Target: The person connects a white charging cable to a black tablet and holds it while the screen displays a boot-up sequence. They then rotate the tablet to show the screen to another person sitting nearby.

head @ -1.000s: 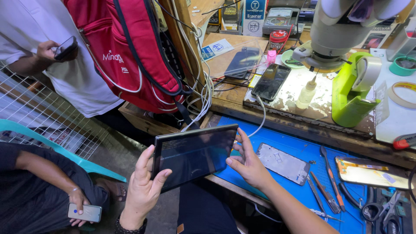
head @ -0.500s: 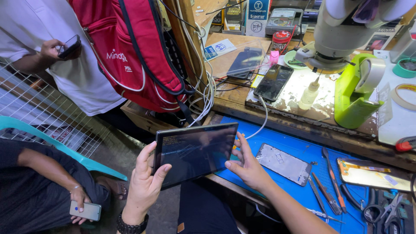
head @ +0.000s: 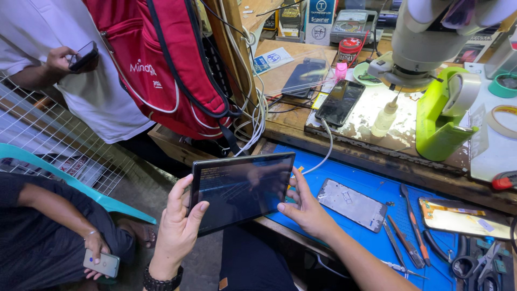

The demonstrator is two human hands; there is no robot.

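Bystanders fill the far left: a seated person in dark clothes holds a pale phone [head: 101,263] low down, and a standing person in a white shirt grips a dark phone [head: 83,55] above, next to a red backpack [head: 161,64] hanging off the post.

Nearer in, the left hand [head: 177,226] clasps the left edge of a dark tablet [head: 240,189], thumb laid over the glass and the other fingers curled behind it, out of sight. The tablet is lifted clear of the counter, tilted with its screen up, spanning the gap between both hands. The right hand [head: 307,207] takes the tablet's right edge: its fingers [head: 299,180] are spread loosely along the rim, the thumb tip pressed to the lower right corner, so both hands are closed on it.

Just right of the right hand's fingers lies a blue work mat [head: 388,178] on the counter [head: 377,156], with a bare silver phone frame [head: 351,205] close by. Further right sit thin tweezers and screwdrivers [head: 412,231], then a phone screen panel [head: 463,217] with a golden sheen. Above the fingers, on the raised wooden shelf, a black phone [head: 340,101] lies cabled, beside a small glue bottle [head: 385,117], a microscope head [head: 425,43] and a green tape dispenser [head: 441,116].
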